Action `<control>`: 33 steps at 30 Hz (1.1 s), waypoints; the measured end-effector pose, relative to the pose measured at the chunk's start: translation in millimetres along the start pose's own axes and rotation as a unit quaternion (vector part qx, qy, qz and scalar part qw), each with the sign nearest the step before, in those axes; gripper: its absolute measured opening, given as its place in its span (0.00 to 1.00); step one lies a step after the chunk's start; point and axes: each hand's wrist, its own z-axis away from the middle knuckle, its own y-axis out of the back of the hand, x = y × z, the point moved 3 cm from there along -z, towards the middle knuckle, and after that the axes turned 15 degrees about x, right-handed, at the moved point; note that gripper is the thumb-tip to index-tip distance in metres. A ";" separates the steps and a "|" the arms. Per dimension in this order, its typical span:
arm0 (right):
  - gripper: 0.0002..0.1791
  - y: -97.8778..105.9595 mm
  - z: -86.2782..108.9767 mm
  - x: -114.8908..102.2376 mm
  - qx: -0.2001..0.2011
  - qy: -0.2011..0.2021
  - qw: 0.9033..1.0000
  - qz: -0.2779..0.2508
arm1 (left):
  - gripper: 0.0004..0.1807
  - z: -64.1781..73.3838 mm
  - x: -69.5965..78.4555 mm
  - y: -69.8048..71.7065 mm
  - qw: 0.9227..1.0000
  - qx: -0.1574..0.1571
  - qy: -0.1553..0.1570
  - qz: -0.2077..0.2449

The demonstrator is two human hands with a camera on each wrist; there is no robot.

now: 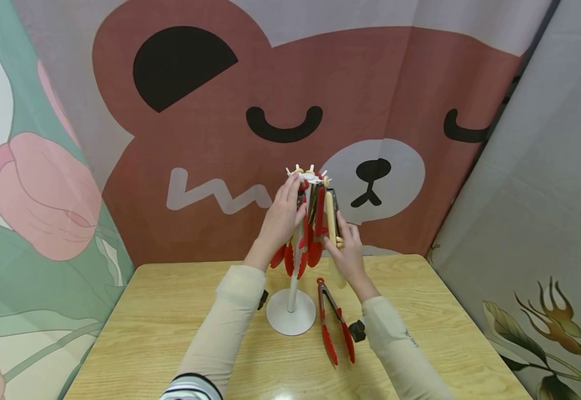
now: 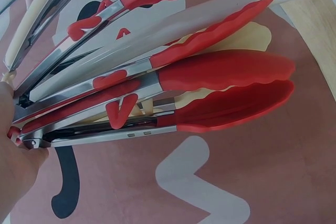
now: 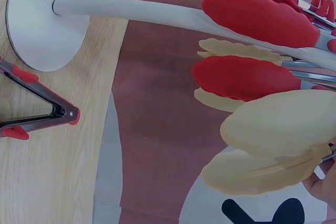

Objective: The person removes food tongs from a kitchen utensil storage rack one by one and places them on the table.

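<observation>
A white stand point(image 1: 292, 311) with a ring of hooks at its top carries several hanging tongs. Red-tipped tongs point(image 2: 226, 72) hang with their heads down around the pole. My left hand point(image 1: 281, 216) reaches up to the hooks with fingers extended, touching the top beside the tongs' hinge ends; its fingertips are partly hidden. On the right side, my right hand point(image 1: 349, 253) grips cream-coloured tongs point(image 1: 330, 216) by the handles, their upper end close to a hook. In the right wrist view the cream heads point(image 3: 283, 124) hang slightly apart. Whether these tongs are on the hook cannot be told.
Another pair of red-tipped tongs point(image 1: 324, 316) lies spread on the wooden table point(image 1: 180, 322), right of the stand's round base. A curtain with a bear print point(image 1: 360, 89) hangs close behind the table; more printed curtains flank both sides.
</observation>
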 end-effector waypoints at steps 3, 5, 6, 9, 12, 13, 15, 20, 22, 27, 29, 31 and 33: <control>0.37 0.9 -0.6 0.1 0.006 0.005 1.000 0.003 | 0.34 0.5 0.9 -0.7 1.000 0.003 -0.001 0.000; 0.37 0.6 -1.1 -0.5 0.008 0.009 1.000 0.002 | 0.34 0.6 0.6 -0.7 1.000 0.005 -0.001 0.000; 0.37 0.5 -1.4 -0.9 0.009 0.011 1.000 0.001 | 0.34 0.6 0.4 -0.9 1.000 0.005 -0.001 0.001; 0.36 0.2 -1.4 -1.2 0.012 0.012 1.000 0.000 | 0.34 0.7 0.4 -0.9 1.000 0.004 -0.002 0.002; 0.36 0.4 -1.1 -1.5 0.013 0.010 1.000 -0.001 | 0.34 0.7 0.6 -0.7 1.000 0.004 -0.002 0.003; 0.36 0.5 -1.0 -1.6 0.014 0.009 1.000 -0.002 | 0.34 0.7 0.8 -0.5 1.000 0.004 -0.002 0.003; 0.36 1.1 -1.0 -1.9 0.017 0.008 1.000 -0.003 | 0.34 0.6 0.8 -0.5 1.000 0.005 -0.002 0.003; 0.37 3.6 -0.9 -1.4 0.025 0.006 1.000 -0.003 | 0.34 0.6 0.1 -1.5 1.000 0.006 0.000 0.002; 0.37 5.1 -0.5 -0.8 0.027 0.003 1.000 -0.004 | 0.33 0.5 -0.1 -2.0 1.000 0.005 0.001 0.003; 0.38 8.1 1.0 1.7 0.031 -0.007 0.999 -0.010 | 0.33 0.4 0.3 -1.7 1.000 0.005 0.001 0.005; 0.37 8.9 1.8 3.2 0.032 -0.007 0.999 -0.010 | 0.33 0.3 0.4 -1.3 1.000 0.005 0.002 0.004; 0.37 9.7 2.4 4.4 0.034 -0.005 0.999 -0.011 | 0.33 0.3 0.4 -1.2 1.000 0.005 0.002 0.003; 0.37 10.5 3.3 5.6 0.036 -0.002 0.999 -0.011 | 0.33 0.4 0.2 -1.4 1.000 0.005 0.002 0.003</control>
